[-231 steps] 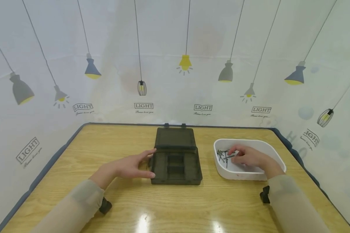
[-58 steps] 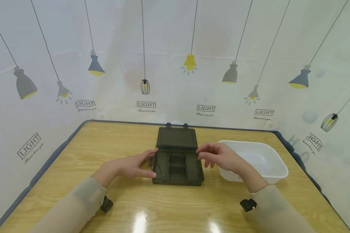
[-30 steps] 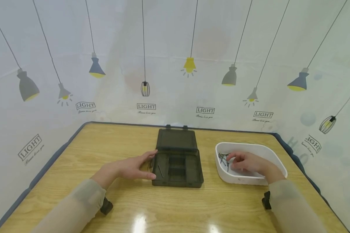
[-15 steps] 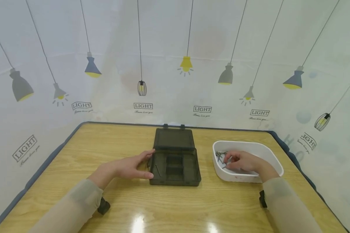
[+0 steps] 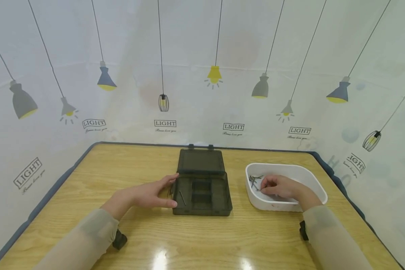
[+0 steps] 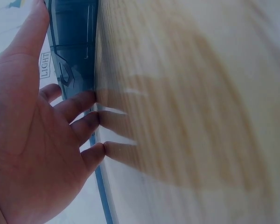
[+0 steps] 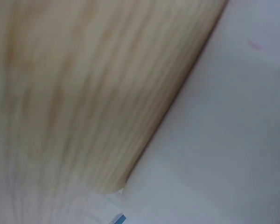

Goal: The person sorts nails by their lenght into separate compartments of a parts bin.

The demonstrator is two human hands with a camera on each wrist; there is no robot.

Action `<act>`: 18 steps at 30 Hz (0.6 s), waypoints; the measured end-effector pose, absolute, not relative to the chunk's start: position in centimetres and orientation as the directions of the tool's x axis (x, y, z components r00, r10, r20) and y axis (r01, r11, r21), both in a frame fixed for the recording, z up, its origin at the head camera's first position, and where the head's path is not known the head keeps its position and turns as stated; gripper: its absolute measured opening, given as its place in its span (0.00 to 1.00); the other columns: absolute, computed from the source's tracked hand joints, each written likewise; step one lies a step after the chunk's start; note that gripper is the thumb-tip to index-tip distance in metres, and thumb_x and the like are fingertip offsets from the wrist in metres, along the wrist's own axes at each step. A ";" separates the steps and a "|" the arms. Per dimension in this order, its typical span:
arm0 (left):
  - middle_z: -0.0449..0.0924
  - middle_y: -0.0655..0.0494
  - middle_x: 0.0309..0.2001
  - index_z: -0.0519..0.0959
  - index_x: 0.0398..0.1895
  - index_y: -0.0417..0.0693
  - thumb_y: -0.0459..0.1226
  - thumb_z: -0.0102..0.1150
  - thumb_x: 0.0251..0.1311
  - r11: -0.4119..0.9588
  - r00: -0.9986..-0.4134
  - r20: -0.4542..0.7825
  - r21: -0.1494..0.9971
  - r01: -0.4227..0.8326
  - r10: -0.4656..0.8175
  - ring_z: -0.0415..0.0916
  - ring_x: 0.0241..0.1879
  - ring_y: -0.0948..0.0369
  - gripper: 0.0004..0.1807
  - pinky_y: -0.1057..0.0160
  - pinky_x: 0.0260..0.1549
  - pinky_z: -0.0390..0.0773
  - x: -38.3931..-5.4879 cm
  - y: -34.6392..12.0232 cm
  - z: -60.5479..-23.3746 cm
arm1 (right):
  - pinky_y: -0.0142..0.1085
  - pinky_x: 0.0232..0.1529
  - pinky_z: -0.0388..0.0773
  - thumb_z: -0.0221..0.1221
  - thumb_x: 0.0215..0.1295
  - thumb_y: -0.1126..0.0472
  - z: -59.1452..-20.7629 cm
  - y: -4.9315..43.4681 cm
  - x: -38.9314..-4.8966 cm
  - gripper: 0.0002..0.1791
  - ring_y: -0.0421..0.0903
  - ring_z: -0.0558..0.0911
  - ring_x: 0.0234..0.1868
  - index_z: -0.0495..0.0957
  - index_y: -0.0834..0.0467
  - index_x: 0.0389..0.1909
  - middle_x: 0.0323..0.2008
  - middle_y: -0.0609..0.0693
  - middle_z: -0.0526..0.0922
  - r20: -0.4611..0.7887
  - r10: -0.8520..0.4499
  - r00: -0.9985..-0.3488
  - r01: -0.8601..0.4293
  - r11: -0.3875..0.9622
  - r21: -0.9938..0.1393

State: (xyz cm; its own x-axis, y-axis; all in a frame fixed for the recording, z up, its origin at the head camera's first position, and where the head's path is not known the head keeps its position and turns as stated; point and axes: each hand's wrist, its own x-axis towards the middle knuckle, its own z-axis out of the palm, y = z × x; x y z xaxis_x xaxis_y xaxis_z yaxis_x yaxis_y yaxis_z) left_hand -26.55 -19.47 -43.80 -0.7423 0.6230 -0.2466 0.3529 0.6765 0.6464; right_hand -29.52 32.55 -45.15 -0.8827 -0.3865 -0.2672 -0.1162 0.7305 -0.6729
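In the head view, a dark translucent compartment box (image 5: 219,192) lies with its lid (image 5: 201,160) folded back. One thin screw (image 5: 183,198) rests in its left compartment. My left hand (image 5: 152,194) spreads thumb and index finger along the box's left side; the left wrist view shows the remaining fingers relaxed beside it. Over on the right, my right hand (image 5: 285,187) reaches into a white tray (image 5: 273,205), thumb and forefinger pinched on a screw, mostly hidden by the fingertips. Several loose screws (image 5: 254,179) lie by the tray's left wall. The right wrist view catches only tray wall and table.
The wooden table (image 5: 202,242) runs up to a pale wall sheet (image 5: 189,48) printed with lamps. Between box and tray lies a strip of bare wood. A clasp (image 6: 65,70) sticks out from the box's side in the left wrist view.
My right hand went from beside the box back into the tray and now closes its fingertips on a screw. A screw now lies in the box's left compartment. My left hand stays put.
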 end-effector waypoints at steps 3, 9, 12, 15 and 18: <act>0.50 0.47 0.90 0.39 0.93 0.61 0.66 0.66 0.70 0.678 -0.744 -0.248 0.646 0.351 0.621 0.51 0.88 0.42 0.61 0.33 0.84 0.56 -26.6 -19.5 -43.9 | 0.35 0.42 0.71 0.66 0.79 0.58 -45.0 32.5 -29.4 0.07 0.47 0.75 0.42 0.81 0.57 0.47 0.39 0.48 0.80 -0.269 -0.384 -0.883 -0.116 0.734 -0.669; 0.50 0.48 0.90 0.39 0.93 0.63 0.67 0.66 0.70 0.685 -0.747 -0.248 0.637 0.354 0.617 0.52 0.88 0.41 0.61 0.33 0.84 0.56 -26.8 -19.6 -44.2 | 0.35 0.45 0.71 0.66 0.79 0.58 -44.8 32.5 -29.3 0.07 0.47 0.75 0.44 0.81 0.57 0.47 0.40 0.49 0.79 -0.270 -0.389 -0.881 -0.126 0.742 -0.659; 0.51 0.47 0.90 0.39 0.93 0.63 0.67 0.66 0.70 0.686 -0.748 -0.244 0.632 0.360 0.617 0.53 0.88 0.41 0.61 0.33 0.84 0.56 -26.9 -19.6 -44.3 | 0.35 0.45 0.71 0.65 0.79 0.58 -44.8 32.5 -29.3 0.07 0.47 0.75 0.44 0.80 0.57 0.48 0.40 0.49 0.79 -0.272 -0.396 -0.877 -0.127 0.737 -0.664; 0.52 0.47 0.90 0.40 0.93 0.63 0.68 0.66 0.69 0.687 -0.751 -0.236 0.627 0.366 0.616 0.54 0.87 0.42 0.61 0.34 0.84 0.56 -26.9 -19.5 -44.3 | 0.35 0.44 0.71 0.65 0.80 0.58 -44.8 32.5 -29.3 0.07 0.47 0.75 0.44 0.80 0.57 0.48 0.40 0.48 0.79 -0.277 -0.398 -0.875 -0.121 0.732 -0.670; 0.53 0.47 0.90 0.40 0.93 0.63 0.68 0.66 0.69 0.692 -0.755 -0.234 0.621 0.370 0.613 0.55 0.87 0.41 0.61 0.34 0.84 0.57 -26.9 -19.5 -44.3 | 0.35 0.44 0.70 0.65 0.80 0.57 -44.8 32.5 -29.4 0.08 0.47 0.75 0.44 0.80 0.57 0.48 0.40 0.48 0.79 -0.279 -0.399 -0.873 -0.120 0.731 -0.672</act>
